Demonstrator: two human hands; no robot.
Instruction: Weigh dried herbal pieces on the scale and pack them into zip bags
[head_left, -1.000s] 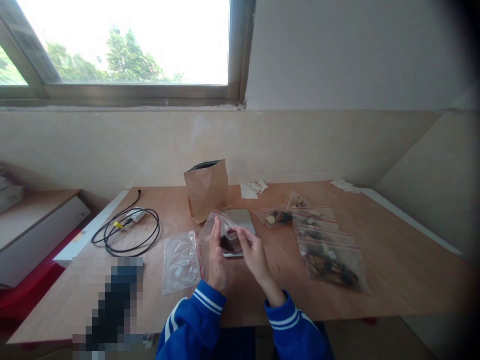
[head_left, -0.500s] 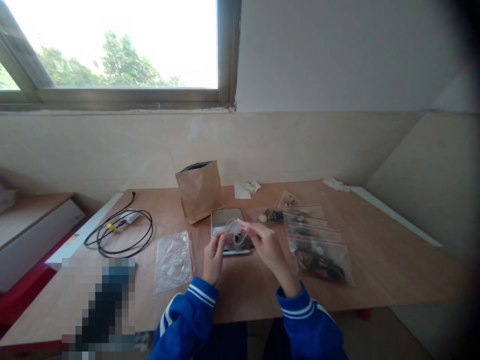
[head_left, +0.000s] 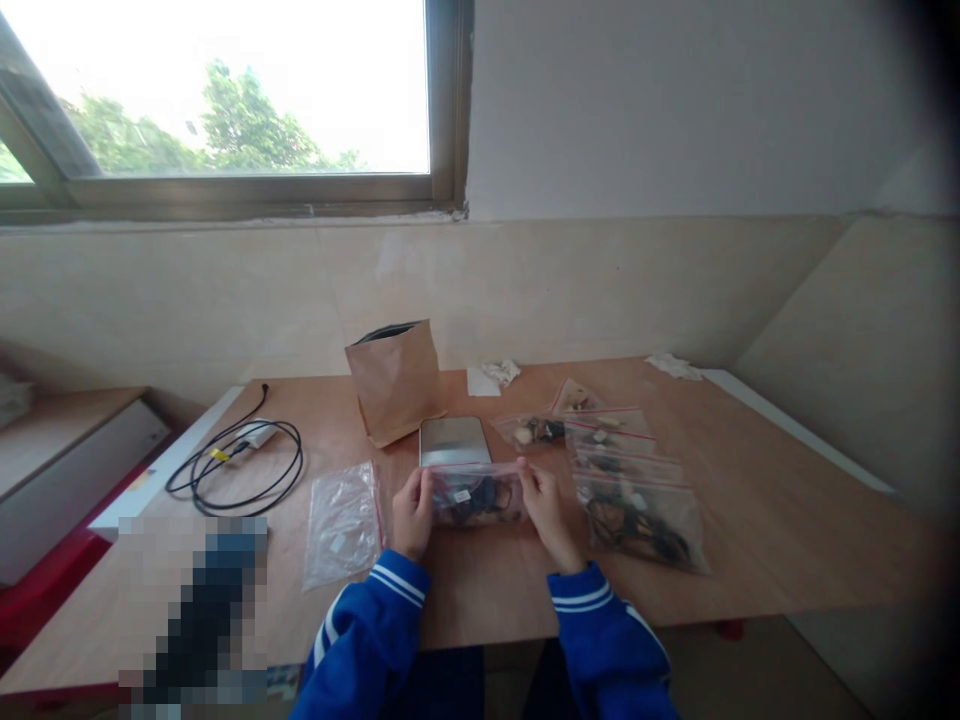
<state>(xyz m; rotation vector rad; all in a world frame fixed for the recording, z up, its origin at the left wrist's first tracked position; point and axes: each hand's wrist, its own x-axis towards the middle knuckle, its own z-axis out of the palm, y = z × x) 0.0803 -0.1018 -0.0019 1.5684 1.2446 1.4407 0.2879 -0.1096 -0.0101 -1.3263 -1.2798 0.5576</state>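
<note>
a pixelated block (head_left: 202, 610) hides whatever lies at the table's near left corner. the contents of the zip bag (head_left: 476, 497) between the left hand (head_left: 412, 515) and right hand (head_left: 547, 510) are too small and dark to identify. its ends are covered by the fingers. the picture's right edge fades into black.

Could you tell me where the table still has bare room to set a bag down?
Free: the table's right side, beyond the filled bags, and the near edge between the empty bag and the cable. Crowded: the middle, around both hands, their bag and the paper pouch.
</note>
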